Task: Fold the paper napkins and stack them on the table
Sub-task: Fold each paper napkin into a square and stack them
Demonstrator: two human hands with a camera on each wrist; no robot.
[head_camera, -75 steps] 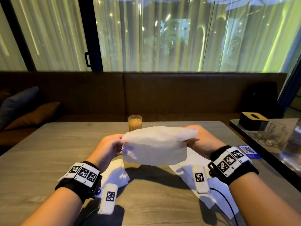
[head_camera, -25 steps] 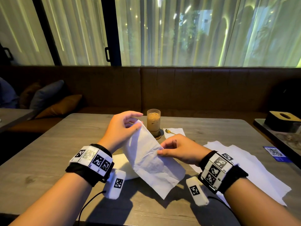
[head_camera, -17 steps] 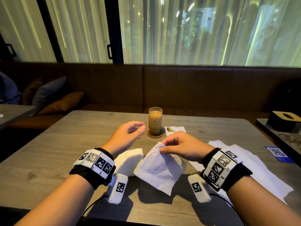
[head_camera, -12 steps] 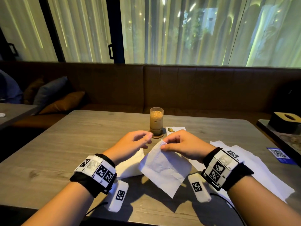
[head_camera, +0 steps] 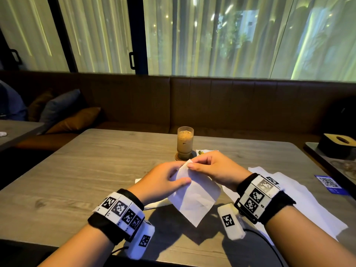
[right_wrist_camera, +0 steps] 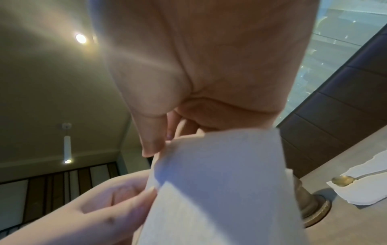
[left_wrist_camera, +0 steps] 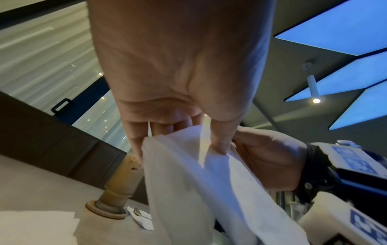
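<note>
The white paper napkin (head_camera: 193,195) hangs in the air above the tabletop (head_camera: 92,170), held at its top corner between both your hands, its lower point dangling free. Your right hand (head_camera: 215,169) pinches that corner with thumb and fingers (head_camera: 192,166); your left hand (head_camera: 161,182) grips the edge beside it, thumb pressed on the sheet. A folded napkin (head_camera: 156,204) lies under your left wrist, and flat open napkins (head_camera: 300,195) spread to your right. Beyond stands a glass of iced coffee (head_camera: 185,142) on a coaster, a spoon (right_wrist_camera: 342,180) on a napkin scrap beside it.
</note>
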